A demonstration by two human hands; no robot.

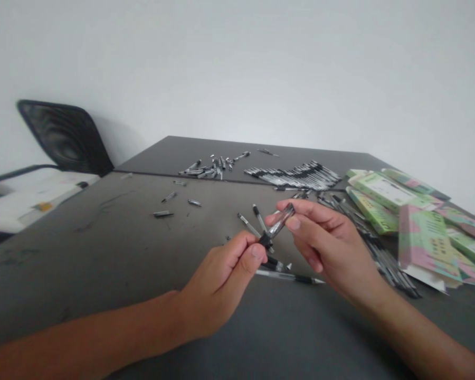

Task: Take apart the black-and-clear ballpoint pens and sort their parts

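A pen (265,240) with a black grip is pinched between the thumb and fingers of my left hand (219,285); the rest of its barrel is hidden inside the hand. At its upper end sits a clear pen cap (280,222) with a dark tip, which the thumb and fingertips of my right hand (334,243) hold. Cap and pen meet in one slanted line, and how far the cap covers the tip is hard to tell. Below the hands lies a pen without a cap (291,276), its pale tip pointing right. More pens (248,224) lie just behind.
Loose caps (162,214) are scattered left of centre. Farther back are a jumbled heap of pen parts (211,168) and a long row of pens (301,176). Green and pink cardboard boxes (427,243) pile up on the right, beside more pens (388,264). A black chair (65,134) stands left.
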